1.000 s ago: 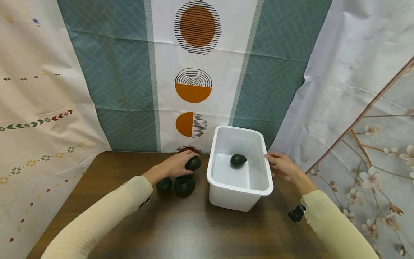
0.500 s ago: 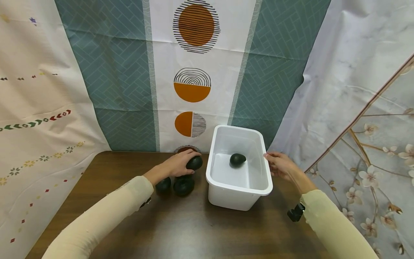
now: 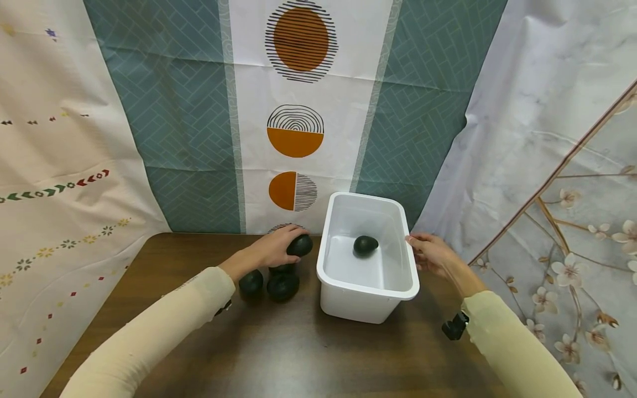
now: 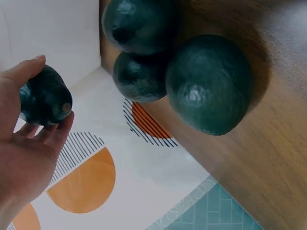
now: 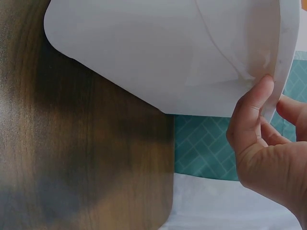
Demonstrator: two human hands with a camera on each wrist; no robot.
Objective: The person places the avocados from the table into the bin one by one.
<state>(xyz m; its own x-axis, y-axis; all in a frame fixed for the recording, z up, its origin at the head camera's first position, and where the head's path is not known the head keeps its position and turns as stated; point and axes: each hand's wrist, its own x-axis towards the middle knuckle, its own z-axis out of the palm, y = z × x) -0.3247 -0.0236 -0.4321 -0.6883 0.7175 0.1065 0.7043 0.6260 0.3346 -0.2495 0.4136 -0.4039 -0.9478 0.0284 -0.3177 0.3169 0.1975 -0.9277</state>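
Note:
My left hand (image 3: 272, 249) grips a dark green avocado (image 3: 299, 245) above the table, just left of the white plastic bin (image 3: 368, 298). In the left wrist view, thumb and fingers curl round that avocado (image 4: 45, 98), its stem end showing. Below the hand, several more avocados sit close together on the table, among them a big one (image 4: 211, 84); the head view shows one of them partly hidden behind another (image 3: 283, 286). One avocado (image 3: 365, 245) lies on the bin's floor. My right hand (image 3: 432, 255) pinches the bin's right rim (image 5: 283, 57) between thumb and fingers.
The brown wooden table (image 3: 278, 354) ends at the back against a hanging patterned cloth (image 3: 194, 166). A pale embroidered cloth (image 3: 64, 232) hangs at the left, and a floral one (image 3: 562, 232) at the right.
My left hand has shifted slightly right with its avocado, toward the bin. The right hand and the bin stay nearly in place.

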